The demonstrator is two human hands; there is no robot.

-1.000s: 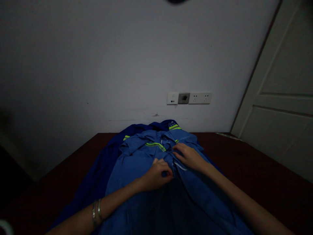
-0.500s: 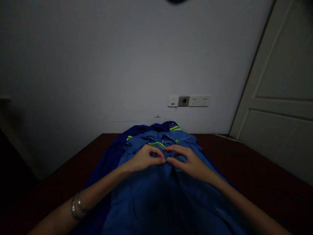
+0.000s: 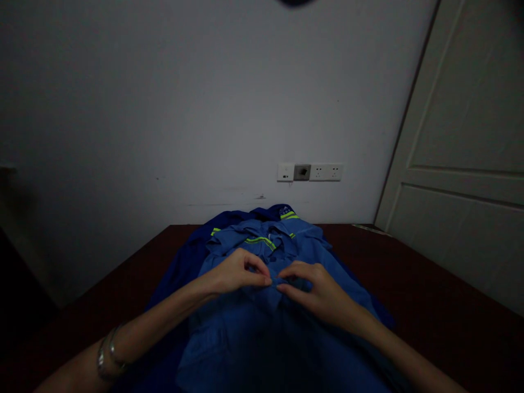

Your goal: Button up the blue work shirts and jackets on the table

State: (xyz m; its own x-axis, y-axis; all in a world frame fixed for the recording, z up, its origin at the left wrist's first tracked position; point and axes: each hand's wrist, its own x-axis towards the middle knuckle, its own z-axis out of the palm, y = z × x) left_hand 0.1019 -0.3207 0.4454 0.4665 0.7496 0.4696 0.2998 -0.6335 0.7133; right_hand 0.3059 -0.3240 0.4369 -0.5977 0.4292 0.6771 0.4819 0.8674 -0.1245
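Observation:
A blue work jacket (image 3: pixel 241 333) with yellow-green reflective strips lies spread out, its collar end toward the wall. My left hand (image 3: pixel 245 271) pinches the cloth along the jacket's front between thumb and forefinger. Just to its right, my right hand (image 3: pixel 313 286) also pinches the front edge, thumb below and forefinger above. The fingertips of both hands nearly meet over the middle of the jacket. Whether a button sits between them is too small and dark to tell. Darker blue cloth (image 3: pixel 186 259) shows from under the jacket on the left and at the far end.
The jacket lies on a dark red-brown tabletop (image 3: pixel 360 251) that meets a pale wall (image 3: pixel 184 109). A row of sockets and switches (image 3: pixel 326 172) is set low in the wall. On the right stands a pale panelled door (image 3: pixel 462 164). The light is dim.
My left hand has moved up and turned so its fingertips face my right hand's. My right hand has come down and closed on the jacket's front edge. The view has shifted slightly.

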